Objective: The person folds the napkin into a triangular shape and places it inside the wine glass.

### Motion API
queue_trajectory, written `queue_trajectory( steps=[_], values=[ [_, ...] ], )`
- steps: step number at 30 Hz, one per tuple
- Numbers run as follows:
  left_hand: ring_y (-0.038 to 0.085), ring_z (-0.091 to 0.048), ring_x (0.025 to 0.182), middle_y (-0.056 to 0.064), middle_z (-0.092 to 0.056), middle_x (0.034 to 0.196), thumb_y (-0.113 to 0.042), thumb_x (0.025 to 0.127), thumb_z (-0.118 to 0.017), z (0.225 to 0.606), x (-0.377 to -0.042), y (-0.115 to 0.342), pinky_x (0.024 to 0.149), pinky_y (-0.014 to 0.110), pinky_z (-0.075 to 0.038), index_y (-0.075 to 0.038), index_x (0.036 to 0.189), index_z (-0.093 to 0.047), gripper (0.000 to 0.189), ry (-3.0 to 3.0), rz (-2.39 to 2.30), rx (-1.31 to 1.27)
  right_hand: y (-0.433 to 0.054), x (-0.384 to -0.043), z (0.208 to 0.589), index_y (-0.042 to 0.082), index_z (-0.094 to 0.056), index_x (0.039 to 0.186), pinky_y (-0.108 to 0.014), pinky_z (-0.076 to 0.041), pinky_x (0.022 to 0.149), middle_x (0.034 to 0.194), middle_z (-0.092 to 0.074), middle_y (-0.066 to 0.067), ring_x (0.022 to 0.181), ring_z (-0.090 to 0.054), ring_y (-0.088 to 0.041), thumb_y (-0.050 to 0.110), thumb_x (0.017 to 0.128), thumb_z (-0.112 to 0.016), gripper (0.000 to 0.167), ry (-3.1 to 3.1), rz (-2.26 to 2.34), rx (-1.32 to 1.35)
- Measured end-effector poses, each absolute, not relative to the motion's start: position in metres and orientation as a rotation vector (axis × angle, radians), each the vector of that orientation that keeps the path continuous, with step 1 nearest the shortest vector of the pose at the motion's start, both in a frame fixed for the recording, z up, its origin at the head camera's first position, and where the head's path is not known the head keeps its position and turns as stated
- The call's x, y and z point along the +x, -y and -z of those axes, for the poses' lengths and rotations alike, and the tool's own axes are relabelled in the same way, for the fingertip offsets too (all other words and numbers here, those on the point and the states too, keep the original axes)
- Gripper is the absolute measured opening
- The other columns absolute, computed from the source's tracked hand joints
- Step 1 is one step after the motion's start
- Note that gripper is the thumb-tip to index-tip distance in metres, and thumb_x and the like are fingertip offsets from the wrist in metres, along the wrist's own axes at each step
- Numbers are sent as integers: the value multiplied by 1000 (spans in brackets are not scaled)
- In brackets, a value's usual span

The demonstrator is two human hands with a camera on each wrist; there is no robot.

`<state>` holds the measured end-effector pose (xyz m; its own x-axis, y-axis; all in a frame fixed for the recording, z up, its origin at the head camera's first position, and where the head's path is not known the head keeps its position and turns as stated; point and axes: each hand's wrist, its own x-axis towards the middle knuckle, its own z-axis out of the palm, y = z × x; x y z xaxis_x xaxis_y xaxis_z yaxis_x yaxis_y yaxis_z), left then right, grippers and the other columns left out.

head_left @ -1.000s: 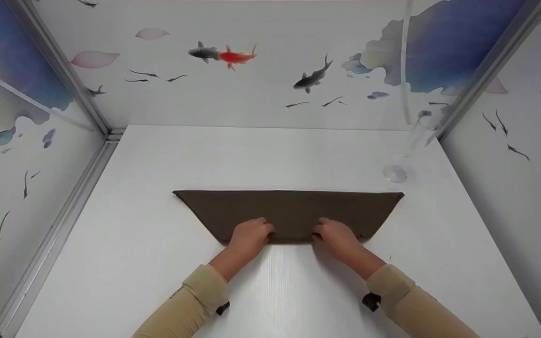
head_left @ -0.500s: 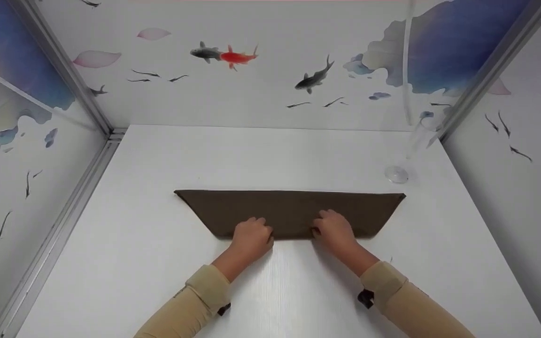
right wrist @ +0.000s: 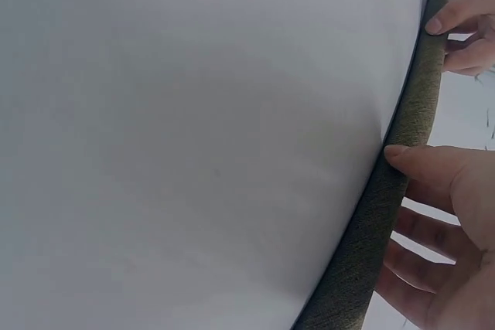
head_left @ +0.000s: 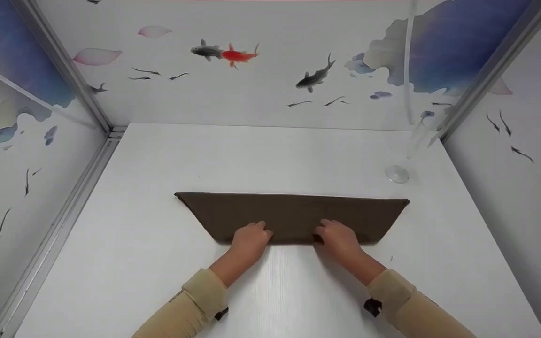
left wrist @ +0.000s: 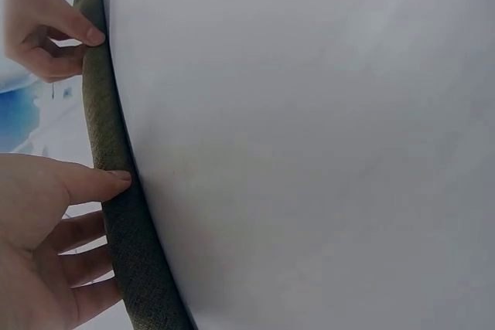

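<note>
A dark brown woven cloth [head_left: 294,211] lies on the white table as a wide trapezoid, its long edge on the far side. My left hand [head_left: 251,238] grips the near edge left of its middle. To the right, my right hand [head_left: 338,238] pinches the same edge, a short gap away. Seen from the left wrist, the cloth's edge [left wrist: 151,268] is a thick, rounded fold, with the left thumb on the near side and the fingers behind. The right wrist view shows the right thumb pressed likewise on the fold [right wrist: 371,214].
A clear glass [head_left: 396,174] with a round base stands beyond the cloth's right end. White panels [head_left: 270,94] printed with fish and petals enclose the table [head_left: 111,234] at the back and both sides, joined by metal frame posts [head_left: 491,75].
Compared with half a second ago, both hands and the cloth's near edge sit slightly closer to the body. The cloth's right end has also shifted a little toward the person.
</note>
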<state>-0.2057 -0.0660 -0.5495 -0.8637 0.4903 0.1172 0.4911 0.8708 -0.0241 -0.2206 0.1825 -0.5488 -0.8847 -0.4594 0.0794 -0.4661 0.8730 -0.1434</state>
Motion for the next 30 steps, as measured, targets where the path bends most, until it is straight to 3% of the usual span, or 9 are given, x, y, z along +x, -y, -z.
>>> queue_trajectory(
  steps=[8,18,26,30],
  values=[
    [21,-63,76,8,-61,94,-4,87,-71,545,-201,65,61,33,-55,-11,100,-75,15,3000,34,-750,-186,-217,547,8,-74,86,-34,-52,65,75,-54,0,72,-58,-19,8,80,-80,9,2962,-257,772],
    [24,-61,84,6,-68,91,-1,86,-71,540,-211,62,72,39,-52,-8,102,-66,18,2991,77,-642,-185,-227,537,4,-74,87,-39,-52,69,78,-61,-5,76,-59,-25,5,82,-77,6,2998,-260,831],
    [21,-57,73,4,-55,79,2,81,-76,542,-219,59,59,32,-50,-11,84,-67,17,2914,108,-644,-183,-235,532,10,-69,84,-34,-52,69,76,-54,0,78,-58,-21,4,81,-78,11,3008,-385,727],
    [20,-57,72,3,-56,80,-6,85,-73,546,-218,59,56,31,-50,-11,83,-69,8,2912,75,-678,-183,-235,537,10,-72,82,-33,-51,65,73,-51,0,73,-56,-20,5,82,-77,7,2969,-352,720]
  ],
)
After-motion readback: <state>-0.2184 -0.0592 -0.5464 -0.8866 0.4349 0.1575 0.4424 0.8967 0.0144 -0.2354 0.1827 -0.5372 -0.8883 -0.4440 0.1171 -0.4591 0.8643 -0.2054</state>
